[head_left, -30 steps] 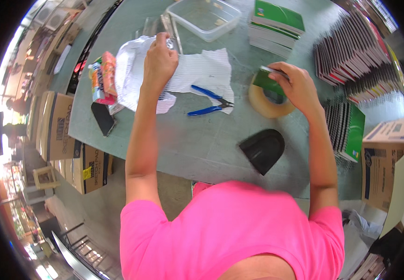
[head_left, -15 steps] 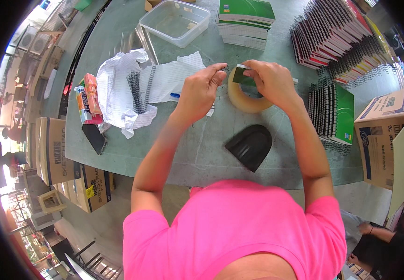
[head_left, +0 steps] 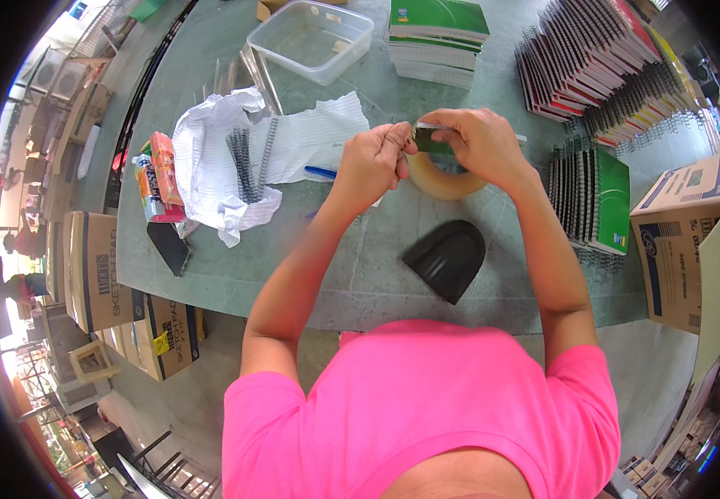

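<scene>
A green-covered notebook (head_left: 431, 143), seen nearly edge-on, is held by my right hand (head_left: 483, 143) between thumb and fingers. At its left end my left hand (head_left: 374, 163) is closed, the fingertips pinched together; what lies between them is too small to make out. Under the notebook a large roll of clear tape (head_left: 441, 185) rests on the table. Nearer to me sits a black, round-ended block (head_left: 446, 261). A blue pen (head_left: 320, 172) lies to the left of my left hand, beside a torn sheet of lined paper (head_left: 320, 131).
Loose wire coils (head_left: 248, 165) lie on crumpled white paper (head_left: 198, 133) at left, near a black phone-like slab (head_left: 169, 247). Behind stand a clear plastic tub (head_left: 310, 62) and stacked green notebooks (head_left: 435, 50). Spiral notebooks (head_left: 589, 195) and a carton (head_left: 676, 241) are at right.
My left hand has moved right to the notebook's end and its fingers have closed there. My right hand stays nearly in place. The person at lower right has left the view.
</scene>
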The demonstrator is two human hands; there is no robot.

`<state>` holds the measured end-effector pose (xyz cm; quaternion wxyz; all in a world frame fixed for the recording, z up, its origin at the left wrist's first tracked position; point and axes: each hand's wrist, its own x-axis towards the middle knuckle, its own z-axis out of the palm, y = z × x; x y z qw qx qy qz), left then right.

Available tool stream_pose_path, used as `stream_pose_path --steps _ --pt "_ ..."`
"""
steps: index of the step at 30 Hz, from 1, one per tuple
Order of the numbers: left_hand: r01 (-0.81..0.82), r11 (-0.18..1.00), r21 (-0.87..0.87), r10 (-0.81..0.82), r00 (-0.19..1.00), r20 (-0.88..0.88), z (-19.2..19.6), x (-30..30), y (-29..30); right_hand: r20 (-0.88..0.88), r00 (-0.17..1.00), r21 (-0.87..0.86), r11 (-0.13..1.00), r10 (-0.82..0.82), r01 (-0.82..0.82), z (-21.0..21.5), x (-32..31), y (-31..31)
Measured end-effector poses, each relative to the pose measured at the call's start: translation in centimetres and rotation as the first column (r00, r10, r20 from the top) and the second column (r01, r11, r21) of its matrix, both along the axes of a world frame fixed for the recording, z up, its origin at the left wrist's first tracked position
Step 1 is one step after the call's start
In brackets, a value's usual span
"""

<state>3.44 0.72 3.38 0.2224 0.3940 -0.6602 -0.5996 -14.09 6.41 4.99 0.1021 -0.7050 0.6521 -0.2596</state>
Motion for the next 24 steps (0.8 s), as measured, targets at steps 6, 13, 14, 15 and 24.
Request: stream_pose_path --steps 6,13,14,15,24 --pt "-0.058 0.838 -0.542 0.032 0.998 -0.058 -0.2 -0.3 -1.1 -0.004 1.0 -0.02 1.0 0.0 0.0 0.1 0.5 0.3" --pt "0.182 0.785 -0.592 -0.099 0.98 0.17 1.0 2.0 -3.7 -0.018 0.999 -0.126 0.992 -0.034 0.031 -0.3 0.6 0.1" --pt "0.136 0.748 -0.65 -0.058 0.989 0.139 1.6 1.2 -2.9 0.022 0.998 -0.181 0.982 -0.056 0.059 -0.5 1.1 -0.1" --pt "0.089 0.705 -0.704 -0.02 0.994 0.105 2.0 0.8 -2.4 0.062 0.995 -0.234 0.968 -0.077 0.089 -0.7 1.3 -0.3" --pt "0.302 0.473 -0.828 -0.019 0.943 0.333 0.3 -1.1 2.2 0.047 0.999 -0.25 0.968 -0.008 0.02 -0.9 0.3 -0.5"
